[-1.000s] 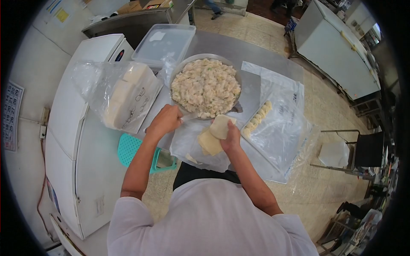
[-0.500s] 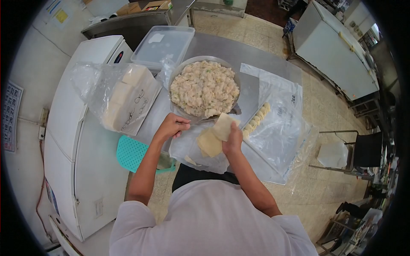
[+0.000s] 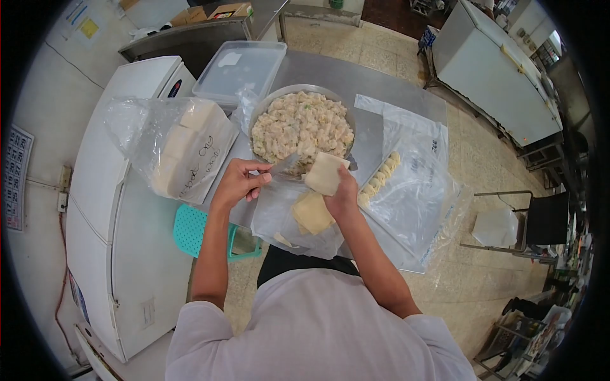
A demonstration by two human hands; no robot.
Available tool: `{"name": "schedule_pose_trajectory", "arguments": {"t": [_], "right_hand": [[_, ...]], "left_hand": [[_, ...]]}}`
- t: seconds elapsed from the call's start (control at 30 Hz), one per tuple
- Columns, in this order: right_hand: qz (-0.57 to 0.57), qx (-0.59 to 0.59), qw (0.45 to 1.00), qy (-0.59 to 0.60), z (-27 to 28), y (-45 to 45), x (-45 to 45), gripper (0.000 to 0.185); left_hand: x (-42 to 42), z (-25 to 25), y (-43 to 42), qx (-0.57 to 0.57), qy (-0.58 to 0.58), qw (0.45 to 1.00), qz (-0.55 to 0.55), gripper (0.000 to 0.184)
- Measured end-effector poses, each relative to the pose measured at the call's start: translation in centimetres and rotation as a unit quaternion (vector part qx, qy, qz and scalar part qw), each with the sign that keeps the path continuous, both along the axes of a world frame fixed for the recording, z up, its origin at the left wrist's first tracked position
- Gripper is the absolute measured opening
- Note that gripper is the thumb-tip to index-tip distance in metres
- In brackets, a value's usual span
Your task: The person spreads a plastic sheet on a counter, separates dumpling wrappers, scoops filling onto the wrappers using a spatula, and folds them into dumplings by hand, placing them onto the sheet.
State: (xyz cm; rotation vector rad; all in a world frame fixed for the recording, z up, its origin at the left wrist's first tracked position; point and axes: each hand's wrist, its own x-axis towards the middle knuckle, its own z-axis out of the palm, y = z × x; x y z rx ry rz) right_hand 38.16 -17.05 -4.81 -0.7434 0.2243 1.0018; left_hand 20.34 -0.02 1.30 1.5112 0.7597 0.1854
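My left hand (image 3: pixel 240 183) is closed around the end of a flat metal spreader (image 3: pixel 287 163), whose blade points over the near rim of the bowl. A wide metal bowl (image 3: pixel 259 109) is heaped with pale, chunky filling (image 3: pixel 302 126). In my right hand (image 3: pixel 344 194) a square dough wrapper (image 3: pixel 325 173) is pinched by its right edge, close to the bowl. Just below it, a stack of yellowish wrappers (image 3: pixel 311 213) lies on plastic sheeting. Several folded dumplings (image 3: pixel 383 177) form a row to the right of my right hand.
A plastic bag of wrapper blocks (image 3: pixel 181 147) is on the left, beside a white freezer (image 3: pixel 95 209). Behind the bowl sits a clear plastic container (image 3: pixel 244 66). Clear plastic sheeting (image 3: pixel 413 209) covers the table's right side. A turquoise stool (image 3: pixel 189 232) stands below the table's left edge.
My left hand has risen slightly, and the spreader's blade now shows over the bowl's near edge. My right hand has brought the wrapper left and up, turning it flatter toward the camera.
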Motion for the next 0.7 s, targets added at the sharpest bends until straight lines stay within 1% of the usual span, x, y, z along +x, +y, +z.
{"name": "schedule_pose_trajectory", "arguments": {"t": [0.03,0.07,0.1,0.13,0.17,0.2,0.23,0.27,0.3,0.33,0.37,0.4,0.43,0.5,0.53,0.57,0.6,0.63,0.7], "right_hand": [[0.021,0.005,0.998,0.051,0.2,0.4,0.0,0.044],[0.02,0.006,0.998,0.051,0.3,0.8,-0.2,0.044],[0.027,0.011,0.996,0.079,0.5,1.3,-0.4,0.044],[0.034,0.017,0.994,0.106,0.5,1.6,-0.4,0.043],[0.034,0.018,0.994,0.107,0.8,1.7,-0.4,0.043],[0.035,0.048,0.993,0.101,1.0,1.8,-0.3,0.043],[0.036,0.077,0.992,0.095,1.0,1.9,-0.3,0.044],[0.036,0.078,0.992,0.095,0.3,2.0,0.0,0.044],[-0.003,0.051,0.994,0.1,-0.5,2.1,0.5,0.044],[-0.046,0.025,0.993,0.104,-1.2,2.1,1.1,0.045],[-0.05,0.023,0.993,0.104,-1.0,1.9,1.2,0.045],[-0.045,0.02,0.996,0.078,-0.7,1.5,1.2,0.045],[-0.037,0.017,0.998,0.053,-0.4,1.1,1.0,0.046],[-0.03,0.003,0.999,0.041,0.5,1.1,0.5,0.046],[-0.026,-0.007,0.999,0.026,0.9,1.3,0.4,0.046],[-0.023,-0.005,0.999,0.024,0.7,1.3,0.4,0.046],[-0.043,-0.011,0.998,0.038,0.6,1.2,0.5,0.046],[-0.069,-0.017,0.996,0.054,0.2,1.0,0.8,0.046],[-0.095,-0.011,0.994,0.048,-1.5,0.0,2.1,0.046]], "left_hand": [[0.0,0.5,-0.2,-0.005,-0.012,1.0,-0.011,0.03],[0.1,0.7,-0.5,-0.009,-0.024,0.999,-0.022,0.027],[0.3,0.4,-0.9,-0.008,-0.024,0.999,-0.023,0.027],[0.5,-0.1,-1.5,0.071,-0.043,0.996,-0.031,0.023],[0.7,-0.8,-2.2,0.149,-0.061,0.986,-0.039,0.019],[1.0,-1.5,-2.9,0.15,-0.061,0.986,-0.039,0.019],[1.3,-2.0,-3.8,0.308,-0.045,0.949,-0.058,0.017],[1.2,-2.2,-4.5,0.458,-0.027,0.885,-0.076,0.017],[0.5,-2.2,-4.9,0.43,0.015,0.898,-0.091,0.017],[0.2,-1.3,-5.4,0.431,0.013,0.898,-0.094,0.017],[0.0,-0.3,-6.0,0.432,0.017,0.899,-0.068,0.018],[-0.1,0.3,-6.5,0.433,0.024,0.9,-0.04,0.019],[0.3,0.4,-7.0,0.43,0.026,0.902,-0.039,0.019],[1.3,0.6,-7.8,0.404,-0.067,0.912,-0.009,0.027],[1.1,0.0,-7.8,0.405,-0.066,0.912,-0.005,0.027],[1.1,-1.0,-7.7,0.417,-0.046,0.907,-0.042,0.029],[1.2,-1.9,-7.4,0.427,-0.028,0.9,-0.083,0.032],[1.1,-1.2,-7.1,0.428,-0.031,0.899,-0.087,0.032],[-0.1,1.2,-6.7,0.436,0.01,0.898,-0.063,0.035]]}}
